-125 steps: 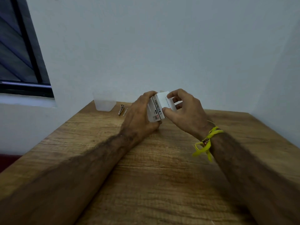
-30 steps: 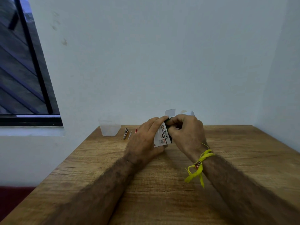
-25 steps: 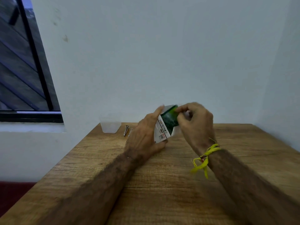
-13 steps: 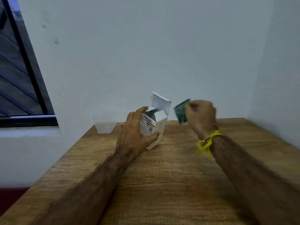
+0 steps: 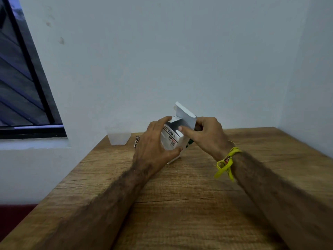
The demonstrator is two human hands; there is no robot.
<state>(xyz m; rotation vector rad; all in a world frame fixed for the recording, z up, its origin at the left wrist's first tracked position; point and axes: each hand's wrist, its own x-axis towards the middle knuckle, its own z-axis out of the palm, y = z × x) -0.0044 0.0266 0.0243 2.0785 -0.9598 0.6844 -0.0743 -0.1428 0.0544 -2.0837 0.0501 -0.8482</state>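
A small white cardboard box (image 5: 171, 139) with black lettering stands on the wooden table (image 5: 180, 204), its top lid flap raised and its inside dark. My left hand (image 5: 153, 148) grips the box from the left, thumb under its front corner. My right hand (image 5: 203, 134) is at the open top, with the thumb on a side flap and the fingers curled behind the lid. A sliver of a green item (image 5: 189, 142) shows under my right hand beside the box; whether it is held or lies on the table is unclear.
A translucent plastic cup (image 5: 118, 137) stands at the table's back left corner, with a small metal clip-like tool (image 5: 137, 141) lying next to it. White walls close the table in at the back and right. A dark window (image 5: 21, 78) is at the left.
My right hand, which had lifted the green item out and away to the right, has come back to the box's open top. The left hand keeps its grip on the box.
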